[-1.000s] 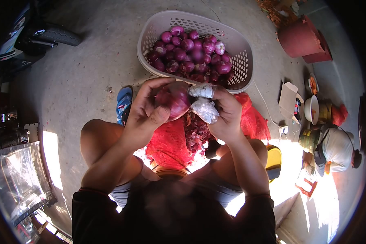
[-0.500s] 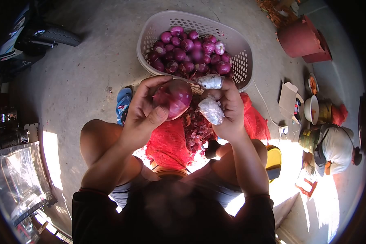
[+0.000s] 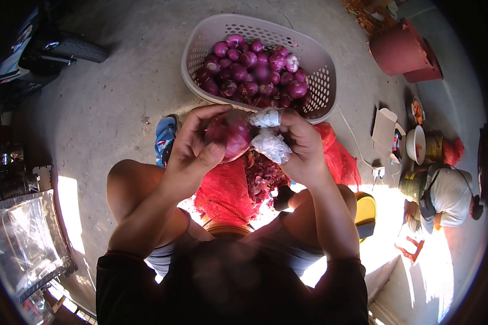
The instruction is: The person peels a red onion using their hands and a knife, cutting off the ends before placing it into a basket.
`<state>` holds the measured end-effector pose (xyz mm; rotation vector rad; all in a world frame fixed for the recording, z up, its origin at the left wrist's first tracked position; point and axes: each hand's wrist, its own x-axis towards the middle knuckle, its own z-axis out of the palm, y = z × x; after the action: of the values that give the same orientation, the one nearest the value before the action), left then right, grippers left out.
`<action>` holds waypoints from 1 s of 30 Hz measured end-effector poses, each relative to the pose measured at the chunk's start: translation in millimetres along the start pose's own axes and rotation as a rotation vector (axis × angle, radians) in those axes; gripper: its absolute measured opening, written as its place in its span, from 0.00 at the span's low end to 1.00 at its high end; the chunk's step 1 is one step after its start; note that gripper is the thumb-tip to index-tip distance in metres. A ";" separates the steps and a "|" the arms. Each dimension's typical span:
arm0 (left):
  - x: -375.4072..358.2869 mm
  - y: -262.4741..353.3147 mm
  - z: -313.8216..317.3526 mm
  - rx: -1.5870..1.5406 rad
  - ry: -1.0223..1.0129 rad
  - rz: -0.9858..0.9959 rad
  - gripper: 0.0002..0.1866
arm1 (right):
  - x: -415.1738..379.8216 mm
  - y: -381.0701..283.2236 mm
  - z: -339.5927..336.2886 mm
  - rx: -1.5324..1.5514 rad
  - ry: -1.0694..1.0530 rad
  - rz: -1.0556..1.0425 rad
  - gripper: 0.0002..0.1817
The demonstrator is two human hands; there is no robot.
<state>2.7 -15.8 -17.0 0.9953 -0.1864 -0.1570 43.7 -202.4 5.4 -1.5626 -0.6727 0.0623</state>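
Note:
My left hand (image 3: 195,145) grips a large red onion (image 3: 232,135) in front of my chest. My right hand (image 3: 303,146), with thumb and forefinger wrapped in white plastic (image 3: 270,143), presses against the onion's right side; whether it holds a blade I cannot tell. Below the hands a heap of purple onion skins (image 3: 263,176) lies on a red mesh sack (image 3: 225,187) between my knees. A beige plastic basket (image 3: 322,81) full of peeled red onions (image 3: 255,73) stands just beyond my hands.
Grey concrete floor all around. A blue sandal (image 3: 165,136) lies at the left. A red bucket (image 3: 401,50) stands at the far right. A seated person (image 3: 444,197) works at the right beside bowls and containers (image 3: 416,145). A tyre (image 3: 76,49) is at the upper left.
My right hand pulled a little away from the onion half a second ago and has now come back against its right side. The left hand stays where it was.

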 end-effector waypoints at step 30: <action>3.9 2.2 5.9 0.245 -0.023 0.220 0.33 | -8.2 9.0 0.7 0.005 -0.015 0.024 0.21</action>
<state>5.3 -20.3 -11.7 1.2088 -0.3401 0.0576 40.0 -205.0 -5.9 -1.5665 -0.6652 0.0939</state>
